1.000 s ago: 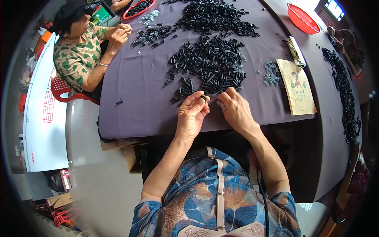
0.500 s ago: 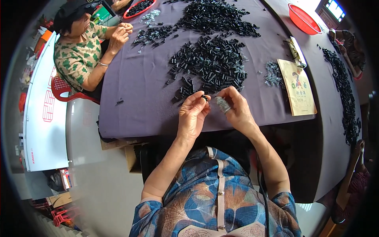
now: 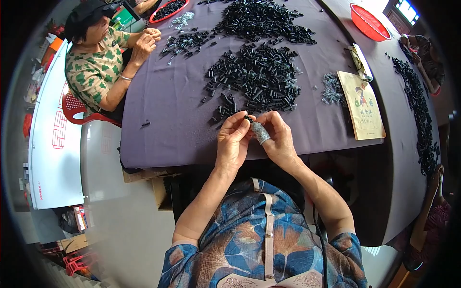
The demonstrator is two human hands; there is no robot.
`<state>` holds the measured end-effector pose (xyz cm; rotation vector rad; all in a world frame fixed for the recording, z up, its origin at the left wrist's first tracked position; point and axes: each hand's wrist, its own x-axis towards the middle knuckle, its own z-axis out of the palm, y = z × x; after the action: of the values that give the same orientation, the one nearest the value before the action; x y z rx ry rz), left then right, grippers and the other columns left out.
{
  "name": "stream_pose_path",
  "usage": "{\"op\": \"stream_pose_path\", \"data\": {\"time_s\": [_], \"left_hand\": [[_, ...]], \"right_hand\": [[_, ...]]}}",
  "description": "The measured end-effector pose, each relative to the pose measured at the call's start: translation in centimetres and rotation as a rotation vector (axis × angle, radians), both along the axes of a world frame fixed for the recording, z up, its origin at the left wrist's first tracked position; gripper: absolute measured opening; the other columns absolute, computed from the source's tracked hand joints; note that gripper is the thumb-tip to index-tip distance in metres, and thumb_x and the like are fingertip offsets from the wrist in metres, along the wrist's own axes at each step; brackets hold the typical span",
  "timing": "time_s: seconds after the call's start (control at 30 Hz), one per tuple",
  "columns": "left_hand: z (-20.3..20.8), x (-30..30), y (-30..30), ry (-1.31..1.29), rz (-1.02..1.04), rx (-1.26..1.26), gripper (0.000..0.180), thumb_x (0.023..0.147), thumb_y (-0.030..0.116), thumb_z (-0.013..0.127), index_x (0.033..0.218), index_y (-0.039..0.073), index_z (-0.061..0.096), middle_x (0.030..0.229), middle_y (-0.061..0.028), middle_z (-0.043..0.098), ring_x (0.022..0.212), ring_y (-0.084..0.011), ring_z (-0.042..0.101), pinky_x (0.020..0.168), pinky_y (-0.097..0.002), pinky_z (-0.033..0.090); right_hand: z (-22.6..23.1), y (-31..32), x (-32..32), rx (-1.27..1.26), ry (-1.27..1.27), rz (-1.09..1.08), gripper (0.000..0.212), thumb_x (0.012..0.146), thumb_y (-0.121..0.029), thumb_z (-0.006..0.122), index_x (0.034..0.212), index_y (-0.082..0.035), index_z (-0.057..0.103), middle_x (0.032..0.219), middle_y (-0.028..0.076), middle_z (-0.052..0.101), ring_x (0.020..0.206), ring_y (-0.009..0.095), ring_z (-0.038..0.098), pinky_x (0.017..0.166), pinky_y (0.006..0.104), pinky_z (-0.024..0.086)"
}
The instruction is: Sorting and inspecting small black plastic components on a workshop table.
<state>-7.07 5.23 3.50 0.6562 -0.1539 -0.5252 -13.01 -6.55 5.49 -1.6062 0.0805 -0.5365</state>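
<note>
My left hand (image 3: 231, 143) pinches a small black tube-like piece (image 3: 248, 118) between thumb and fingertips, above the table's near edge. Close against it, my right hand (image 3: 280, 143) has its fingers drawn together at the piece's right side. A grey, glittery wrap (image 3: 260, 133) covers one of its fingers. Whether the right fingertips grip the piece or something tiny of their own is too small to tell. Just beyond both hands lies a heap of short black tube pieces (image 3: 254, 79), with small clear bits mixed in.
A yellow booklet (image 3: 362, 110) lies right of the heap, beside a small pile of clear pieces (image 3: 332, 89). A red basket (image 3: 370, 23) stands farther back. At the left, a co-worker (image 3: 98, 67) sits with both hands raised together. More black pieces (image 3: 417, 115) line the right-hand table.
My right hand has moved left, from a short gap away to meet my left hand at the black piece. The left hand has stayed nearly still.
</note>
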Motion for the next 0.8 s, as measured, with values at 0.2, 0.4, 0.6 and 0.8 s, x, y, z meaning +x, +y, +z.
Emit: {"op": "stream_pose_path", "data": {"time_s": [0.2, 0.4, 0.6, 0.8], "left_hand": [[-0.01, -0.17, 0.06, -0.012, 0.015, 0.026, 0.019, 0.09, 0.002, 0.06, 0.108, 0.007, 0.063, 0.099, -0.0084, 0.067, 0.086, -0.0149, 0.063, 0.077, -0.0291, 0.052], [0.08, -0.24, -0.06, -0.028, 0.015, 0.007, 0.019, 0.09, 0.003, 0.06, 0.108, 0.008, 0.063, 0.099, -0.0084, 0.066, 0.085, -0.0162, 0.062, 0.076, -0.0314, 0.052], [0.04, -0.25, -0.03, -0.041, 0.024, -0.003, 0.019, 0.089, 0.002, 0.061, 0.108, 0.008, 0.064, 0.1, -0.0087, 0.067, 0.087, -0.0165, 0.062, 0.076, -0.0314, 0.052], [0.05, -0.11, 0.15, -0.031, 0.022, 0.01, 0.02, 0.09, 0.001, 0.06, 0.107, 0.009, 0.064, 0.102, -0.0091, 0.067, 0.087, -0.0145, 0.062, 0.076, -0.0287, 0.05]], "right_hand": [[-0.19, 0.28, 0.1, 0.044, 0.01, -0.028, 0.019, 0.081, 0.004, 0.066, 0.094, -0.001, 0.054, 0.084, 0.006, 0.059, 0.076, 0.011, 0.058, 0.069, 0.0256, 0.05], [-0.64, -0.05, 0.1, 0.127, 0.022, 0.034, 0.017, 0.082, 0.007, 0.065, 0.093, -0.001, 0.054, 0.086, 0.005, 0.062, 0.081, 0.009, 0.06, 0.071, 0.0249, 0.05], [0.01, -0.05, -0.06, 0.242, 0.08, 0.059, 0.015, 0.082, 0.007, 0.065, 0.091, -0.001, 0.056, 0.086, 0.002, 0.064, 0.083, 0.008, 0.06, 0.073, 0.0238, 0.05], [-0.16, 0.19, -0.12, 0.32, -0.006, 0.073, 0.017, 0.08, 0.009, 0.066, 0.091, -0.001, 0.059, 0.092, 0.0, 0.062, 0.086, 0.007, 0.058, 0.077, 0.0224, 0.048]]}}
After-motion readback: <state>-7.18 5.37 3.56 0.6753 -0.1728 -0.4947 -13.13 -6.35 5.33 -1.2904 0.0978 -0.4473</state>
